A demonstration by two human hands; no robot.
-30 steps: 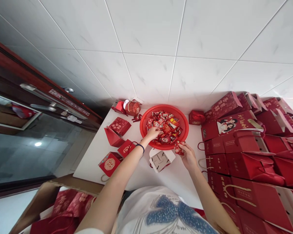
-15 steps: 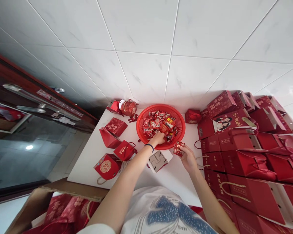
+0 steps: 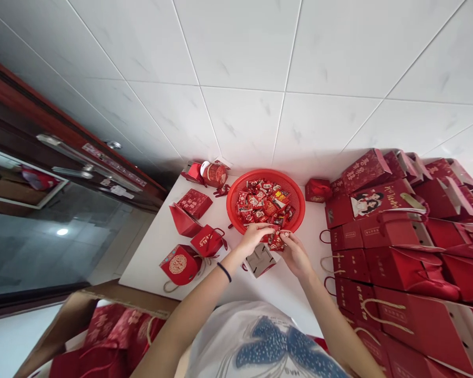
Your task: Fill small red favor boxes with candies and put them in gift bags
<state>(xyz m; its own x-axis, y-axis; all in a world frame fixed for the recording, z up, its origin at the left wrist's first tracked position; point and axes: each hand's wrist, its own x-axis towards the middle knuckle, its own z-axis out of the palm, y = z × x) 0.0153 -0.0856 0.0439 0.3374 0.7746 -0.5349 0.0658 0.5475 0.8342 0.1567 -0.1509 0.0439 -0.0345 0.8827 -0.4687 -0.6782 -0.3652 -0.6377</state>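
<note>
I have my right hand [image 3: 295, 253] nearly closed, with its thumb and fingers pinching some small red packets [image 3: 276, 241]. My left hand [image 3: 256, 236] meets it from the other side. Its fingers are bent and close together at the top edge of the packets, but I cannot tell if they pinch one or only touch.

The packets are between my two hands, by the near rim of the round red basket [image 3: 230, 210]. The basket sits just past my fingers and has lots of red sweets [image 3: 262, 202] in it. Just below my grip is an open box [image 3: 261, 260], pale inside.

My hands and the packets cover the top part of that box, so I can't see all of it. They hide a bit of the basket rim too. The packets bunch up, so I can't count them. The writing on them is too small to read.

To the left of my hands, little red boxes [image 3: 178, 264] stand on the white table [image 3: 142, 262]. To the right are rows of red bags [image 3: 410, 310], cut off at the picture's side.
</note>
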